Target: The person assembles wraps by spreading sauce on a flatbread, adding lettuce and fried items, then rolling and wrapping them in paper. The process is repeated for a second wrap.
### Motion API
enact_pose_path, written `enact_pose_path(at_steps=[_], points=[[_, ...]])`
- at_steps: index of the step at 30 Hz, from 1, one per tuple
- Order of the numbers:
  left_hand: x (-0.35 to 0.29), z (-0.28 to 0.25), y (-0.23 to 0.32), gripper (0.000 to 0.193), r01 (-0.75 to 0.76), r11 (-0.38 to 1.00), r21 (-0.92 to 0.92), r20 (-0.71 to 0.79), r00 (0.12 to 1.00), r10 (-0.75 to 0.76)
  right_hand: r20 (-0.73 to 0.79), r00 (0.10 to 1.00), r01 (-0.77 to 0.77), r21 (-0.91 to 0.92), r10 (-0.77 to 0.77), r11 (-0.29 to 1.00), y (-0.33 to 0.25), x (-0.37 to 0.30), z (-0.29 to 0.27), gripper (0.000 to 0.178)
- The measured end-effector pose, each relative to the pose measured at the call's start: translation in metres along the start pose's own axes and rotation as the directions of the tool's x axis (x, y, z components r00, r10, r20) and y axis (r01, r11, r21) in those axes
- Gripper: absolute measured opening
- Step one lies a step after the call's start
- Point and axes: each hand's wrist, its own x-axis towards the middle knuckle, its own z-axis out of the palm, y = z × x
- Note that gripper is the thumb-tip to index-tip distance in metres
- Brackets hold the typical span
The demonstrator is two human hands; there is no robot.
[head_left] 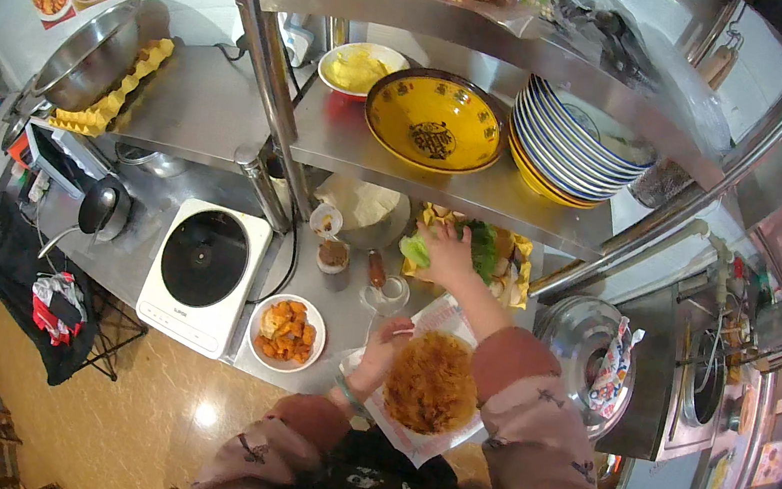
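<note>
right hand on green lettuce, left hand beside browned flatbread, grip of both hands unclear

A metal shelf supports a yellow patterned bowl; a stack of blue-rimmed bowls stands to its right. A dark saucepan is positioned left of the white cooktop. A black folding chair, holding a red-and-white bundle, stands on the tan floor.
</note>
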Motion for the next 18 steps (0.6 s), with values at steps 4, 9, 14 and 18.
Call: enact_pose_path(at_steps=[4,9,14,18], points=[[-0.010,-0.004,-0.007,0.033,-0.030,1.000,-0.007,0.004,1.000,0.030,0.135,0.990,0.005,-0.287,0.035,0.958,-0.014,0.023,0.017,0.068],[-0.019,-0.014,-0.007,0.031,-0.025,0.999,0.048,0.030,0.999,0.024,-0.040,0.999,-0.022,-0.208,0.014,0.978,0.000,0.021,0.017,0.048],[-0.011,-0.004,0.003,0.042,-0.253,0.964,0.078,-0.050,0.965,0.257,-0.223,0.975,-0.003,0.056,0.015,0.998,0.002,-0.040,-0.035,0.068],[0.004,0.007,0.032,0.062,-0.509,0.798,0.322,-0.055,0.831,0.553,0.065,0.978,-0.184,0.720,0.200,0.669,0.003,-0.098,-0.074,0.073]])
